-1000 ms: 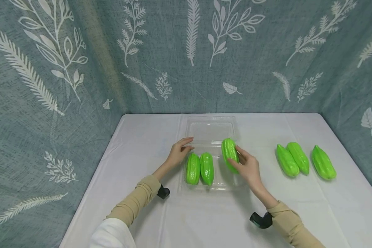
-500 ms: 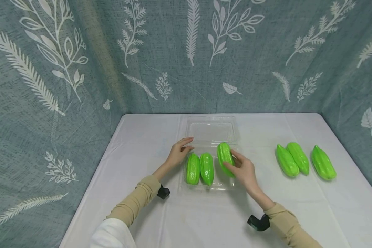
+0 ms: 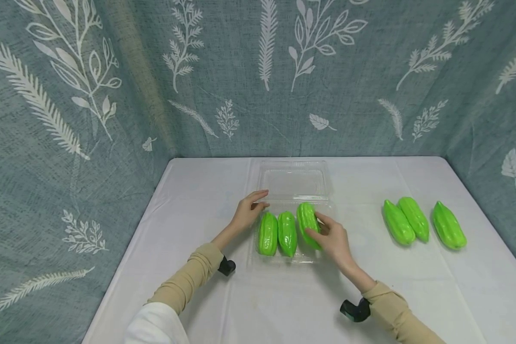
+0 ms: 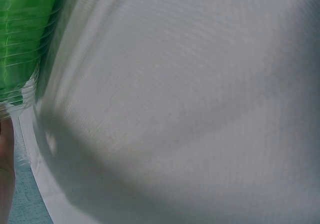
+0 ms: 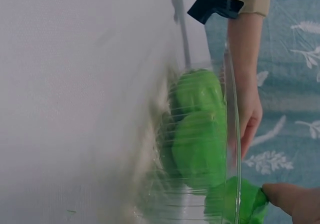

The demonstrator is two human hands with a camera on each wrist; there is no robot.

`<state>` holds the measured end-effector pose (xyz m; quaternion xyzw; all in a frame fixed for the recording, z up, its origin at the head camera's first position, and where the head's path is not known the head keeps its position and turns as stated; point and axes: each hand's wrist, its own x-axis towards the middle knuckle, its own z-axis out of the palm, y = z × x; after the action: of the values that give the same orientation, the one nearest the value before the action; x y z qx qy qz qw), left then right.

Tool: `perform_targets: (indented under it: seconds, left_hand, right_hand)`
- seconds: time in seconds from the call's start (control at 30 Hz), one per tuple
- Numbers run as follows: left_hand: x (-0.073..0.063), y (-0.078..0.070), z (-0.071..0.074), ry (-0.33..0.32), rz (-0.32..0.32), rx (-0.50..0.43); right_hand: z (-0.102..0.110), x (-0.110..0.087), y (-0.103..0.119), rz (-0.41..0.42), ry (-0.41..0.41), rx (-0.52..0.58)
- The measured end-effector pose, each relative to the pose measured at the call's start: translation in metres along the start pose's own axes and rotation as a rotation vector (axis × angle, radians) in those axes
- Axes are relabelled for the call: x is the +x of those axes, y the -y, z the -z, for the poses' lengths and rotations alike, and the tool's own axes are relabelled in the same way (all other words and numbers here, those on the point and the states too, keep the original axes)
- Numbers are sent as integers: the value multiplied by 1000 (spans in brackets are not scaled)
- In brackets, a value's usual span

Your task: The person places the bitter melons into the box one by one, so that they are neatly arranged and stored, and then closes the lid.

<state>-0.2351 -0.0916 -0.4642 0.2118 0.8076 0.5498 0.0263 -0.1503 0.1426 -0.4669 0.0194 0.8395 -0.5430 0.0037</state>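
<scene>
In the head view, my right hand holds a bright green ridged gourd from its right side, thumb and fingers on it, over the right part of a clear plastic clamshell box. Two similar gourds, a left one and a middle one, lie side by side in the box. My left hand stays at the box's back left corner, fingers loosely extended and thumb apart. Through the box wall in the right wrist view, the held gourd shows at my right thumb.
The clear lid lies folded back behind the box. Several more green gourds rest at the right: a touching pair with a left one and a right one, and a separate gourd. A white cloth covers the table.
My right hand has carried the gourd leftward and slightly toward me, closer to the two gourds in the box. The left hand has kept its place.
</scene>
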Motion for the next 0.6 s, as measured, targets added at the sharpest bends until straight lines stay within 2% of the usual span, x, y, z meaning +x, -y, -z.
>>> perform_targets:
  seconds: [0.6]
  left_hand:
    - [-1,-3,0,-4,3,2]
  right_hand:
    - [-9,-2,2,-49,-3,-74]
